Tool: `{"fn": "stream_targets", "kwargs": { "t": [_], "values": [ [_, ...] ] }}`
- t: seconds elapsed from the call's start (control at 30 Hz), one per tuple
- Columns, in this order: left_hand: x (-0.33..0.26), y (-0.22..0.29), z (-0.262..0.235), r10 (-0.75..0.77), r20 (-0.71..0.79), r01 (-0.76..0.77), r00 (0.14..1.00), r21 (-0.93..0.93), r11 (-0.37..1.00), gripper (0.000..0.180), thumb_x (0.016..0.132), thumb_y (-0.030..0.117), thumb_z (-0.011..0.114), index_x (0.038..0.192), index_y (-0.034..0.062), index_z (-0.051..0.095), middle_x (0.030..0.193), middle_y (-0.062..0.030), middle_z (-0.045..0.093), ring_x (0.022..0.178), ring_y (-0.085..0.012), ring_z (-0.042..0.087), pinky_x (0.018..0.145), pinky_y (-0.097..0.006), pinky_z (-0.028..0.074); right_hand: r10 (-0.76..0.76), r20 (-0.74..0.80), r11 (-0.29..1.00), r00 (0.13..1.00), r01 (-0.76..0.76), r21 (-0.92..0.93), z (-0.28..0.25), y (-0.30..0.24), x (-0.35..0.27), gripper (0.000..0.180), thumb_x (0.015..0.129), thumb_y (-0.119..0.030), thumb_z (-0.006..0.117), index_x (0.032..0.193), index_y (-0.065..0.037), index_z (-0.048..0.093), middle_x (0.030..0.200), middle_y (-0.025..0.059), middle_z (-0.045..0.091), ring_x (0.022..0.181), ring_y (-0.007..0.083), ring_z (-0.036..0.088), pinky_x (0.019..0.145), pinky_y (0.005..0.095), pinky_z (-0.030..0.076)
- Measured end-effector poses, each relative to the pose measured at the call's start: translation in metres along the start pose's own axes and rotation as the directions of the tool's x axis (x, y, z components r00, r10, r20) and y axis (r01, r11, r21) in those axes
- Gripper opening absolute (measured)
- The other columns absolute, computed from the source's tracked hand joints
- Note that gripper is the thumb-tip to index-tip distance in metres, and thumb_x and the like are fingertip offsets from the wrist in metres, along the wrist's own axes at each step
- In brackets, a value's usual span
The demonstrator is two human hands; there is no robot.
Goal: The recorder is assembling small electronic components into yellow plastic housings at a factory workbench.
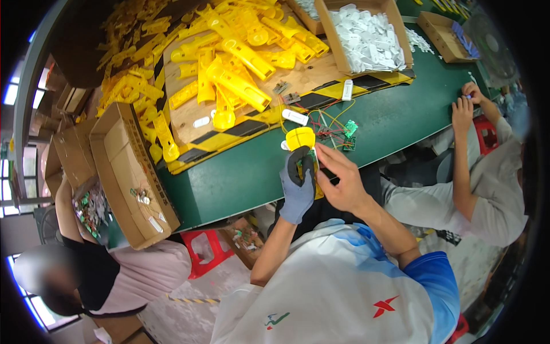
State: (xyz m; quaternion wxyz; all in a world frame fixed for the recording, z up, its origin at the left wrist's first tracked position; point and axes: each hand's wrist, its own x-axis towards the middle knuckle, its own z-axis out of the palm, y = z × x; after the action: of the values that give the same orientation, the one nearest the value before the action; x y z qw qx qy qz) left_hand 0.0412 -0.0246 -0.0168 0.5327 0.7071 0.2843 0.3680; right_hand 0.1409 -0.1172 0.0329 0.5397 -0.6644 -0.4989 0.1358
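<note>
My left hand [297,192], in a grey-blue glove with dark fingertips, is wrapped round a yellow plastic casing [301,137] above the table's near edge. Bare, my right hand [344,180] presses its fingertips and thumb against the casing's right side. A bit of green shows inside the casing between the hands; its shape is mostly hidden. Just beyond lie red and yellow wires [329,131] with small green circuit boards [350,128]. A white oblong plastic part [295,117] rests beside them, and another white part [348,90] lies on the striped edge.
Yellow casings [240,57] are heaped on a wooden board with a black-and-yellow edge. A carton of white parts [366,40] stands at the far right, a low cardboard box [134,178] at left. Co-workers sit on both sides; one person's hands [464,109] work at right.
</note>
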Motion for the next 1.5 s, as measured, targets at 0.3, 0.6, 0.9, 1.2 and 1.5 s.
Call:
{"fn": "stream_targets", "kwargs": {
  "t": [0.3, 0.6, 0.9, 1.2, 1.5],
  "values": [
    [-0.042, 0.029, -0.014, -0.041, 0.665, 0.271, 0.746, -0.247, 0.930, 0.070, 0.095, 0.011, 0.050, 0.152, -0.0016, 0.012, 0.140, -0.0182, 0.046, 0.119, -0.0267, 0.052, 0.104, -0.040, 0.039, 0.411, 0.385, 0.873, 0.826, -0.236, -0.427, -0.088, -0.047, 0.002, 0.076, 0.074, -0.017, 0.074, 0.140, 0.000, 0.041, 0.115, 0.0200, 0.060, 0.098, 0.0407, 0.060, 0.089, 0.0400, 0.049],
    [0.066, 0.077, -0.014, 0.096, 0.060, -0.104, 0.994, 0.168, 0.980, 0.035, 0.083, 0.012, 0.066, 0.117, 0.0030, 0.061, 0.105, -0.0154, 0.067, 0.092, -0.0322, 0.066, 0.080, -0.037, 0.052, 0.066, -0.547, 0.414, 0.835, -0.521, -0.746, -0.246, 0.116, 0.002, 0.054, 0.088, -0.029, 0.068, 0.131, 0.001, 0.054, 0.111, 0.0208, 0.057, 0.100, 0.0382, 0.061, 0.086, 0.0432, 0.049],
    [0.131, 0.014, 0.098, 0.186, 0.242, -0.298, 0.952, 0.873, 0.386, 0.038, 0.084, 0.041, 0.064, 0.104, 0.0093, 0.065, 0.097, -0.0152, 0.059, 0.094, -0.0304, 0.056, 0.085, -0.043, 0.043, -0.015, -0.598, 0.943, 0.802, -0.188, -0.276, -0.231, 0.037, 0.031, 0.058, 0.093, -0.029, 0.062, 0.141, -0.002, 0.044, 0.133, 0.0151, 0.056, 0.114, 0.0244, 0.058, 0.096, 0.0341, 0.045],
    [0.101, 0.040, 0.050, 0.266, -0.259, -0.230, 0.929, 0.163, 0.959, 0.033, 0.084, 0.021, 0.070, 0.106, -0.0025, 0.065, 0.095, -0.0144, 0.065, 0.088, -0.0213, 0.063, 0.074, -0.032, 0.048, -0.003, 0.529, 0.139, 0.849, 0.524, -0.840, -0.352, 0.200, -0.048, 0.034, 0.095, -0.015, 0.049, 0.125, 0.001, 0.053, 0.134, 0.0104, 0.054, 0.132, 0.0346, 0.044, 0.111, 0.0440, 0.037],
    [0.056, 0.030, -0.015, -0.116, -0.283, -0.134, 0.952, -0.726, 0.675, 0.024, 0.101, 0.019, 0.055, 0.116, 0.0010, 0.060, 0.090, -0.0028, 0.066, 0.077, -0.0084, 0.060, 0.069, -0.025, 0.050, -0.404, 0.458, 0.679, 0.792, 0.595, -0.430, -0.275, 0.135, -0.019, 0.036, 0.095, -0.020, 0.049, 0.119, 0.006, 0.056, 0.134, 0.0169, 0.053, 0.133, 0.0359, 0.042, 0.110, 0.0471, 0.036]
  ]
}}
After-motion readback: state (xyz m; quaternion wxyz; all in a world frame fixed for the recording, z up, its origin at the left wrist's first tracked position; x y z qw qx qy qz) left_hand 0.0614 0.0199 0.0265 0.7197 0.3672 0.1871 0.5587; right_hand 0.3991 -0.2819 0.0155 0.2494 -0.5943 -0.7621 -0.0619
